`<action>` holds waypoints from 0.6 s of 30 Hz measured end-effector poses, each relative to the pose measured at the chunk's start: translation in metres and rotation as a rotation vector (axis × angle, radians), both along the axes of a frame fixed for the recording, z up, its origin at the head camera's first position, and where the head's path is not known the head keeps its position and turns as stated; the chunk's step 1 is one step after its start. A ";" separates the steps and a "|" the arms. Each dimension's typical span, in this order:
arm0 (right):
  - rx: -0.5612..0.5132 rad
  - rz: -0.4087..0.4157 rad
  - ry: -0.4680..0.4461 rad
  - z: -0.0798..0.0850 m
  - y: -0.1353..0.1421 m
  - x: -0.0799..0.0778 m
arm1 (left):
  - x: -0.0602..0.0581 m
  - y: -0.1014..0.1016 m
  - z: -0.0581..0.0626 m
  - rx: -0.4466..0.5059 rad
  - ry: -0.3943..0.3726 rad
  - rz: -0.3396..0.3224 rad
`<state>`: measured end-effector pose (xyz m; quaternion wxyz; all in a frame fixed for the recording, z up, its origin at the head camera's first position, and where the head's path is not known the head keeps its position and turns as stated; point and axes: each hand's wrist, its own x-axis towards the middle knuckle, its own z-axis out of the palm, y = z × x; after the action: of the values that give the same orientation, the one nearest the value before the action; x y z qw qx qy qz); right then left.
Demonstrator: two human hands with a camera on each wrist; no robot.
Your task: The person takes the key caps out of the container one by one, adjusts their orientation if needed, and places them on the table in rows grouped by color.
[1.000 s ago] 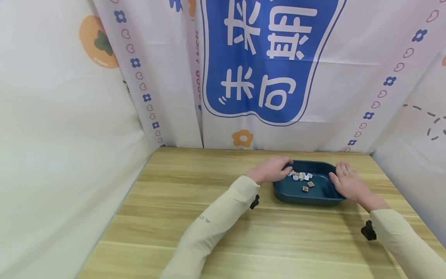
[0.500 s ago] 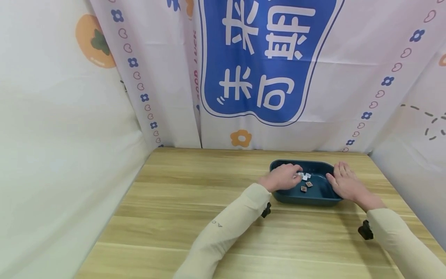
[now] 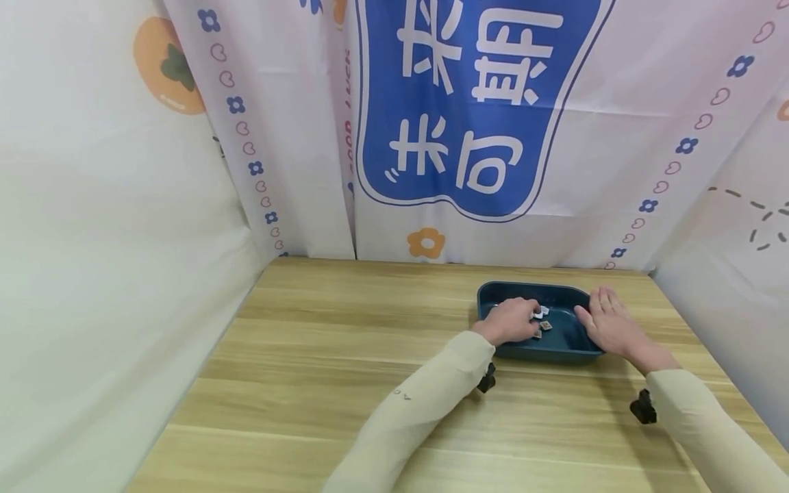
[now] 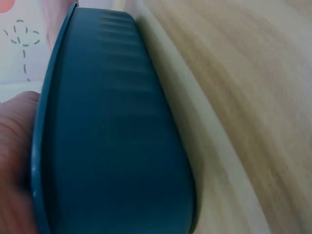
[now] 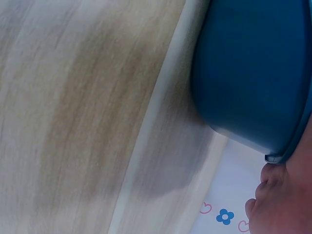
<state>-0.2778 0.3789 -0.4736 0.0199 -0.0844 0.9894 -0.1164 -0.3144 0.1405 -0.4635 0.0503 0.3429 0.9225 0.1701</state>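
A dark teal rectangular tray (image 3: pixel 548 356) stands on the wooden table, its outer wall filling much of both wrist views. Inside it lie several small square pieces, some white (image 3: pixel 545 311), some with brown patterned tops (image 3: pixel 546 326). My left hand (image 3: pixel 510 320) reaches over the near left wall into the tray, thumb and index finger apart right at the pieces. Its other fingers and part of the pile are hidden. My right hand (image 3: pixel 611 324) rests against the tray's right rim with fingers fairly straight, pointing toward the back.
The wooden table (image 3: pixel 345 383) runs left and forward of the tray. A printed cloth (image 3: pixel 382 233) hangs behind the table's back edge, with pale cloth walls on both sides. Each sleeved wrist carries a small black camera, such as the right one (image 3: pixel 644 407).
My left hand has moved from the tray's left rim rightward and toward me, over the small pieces, covering some of them. My right hand has stayed at the right rim.
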 end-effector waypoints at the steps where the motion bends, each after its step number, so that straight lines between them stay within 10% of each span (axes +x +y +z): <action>1: 0.000 0.002 -0.001 0.000 -0.001 -0.001 | 0.001 0.001 -0.001 -0.007 0.002 0.011; 18: -0.002 0.010 0.012 0.000 -0.003 0.001 | 0.002 0.019 -0.008 -0.154 0.056 0.017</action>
<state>-0.2772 0.3757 -0.4740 0.0145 -0.0902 0.9889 -0.1168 -0.3120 0.1600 -0.4710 0.0492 0.3350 0.9367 0.0892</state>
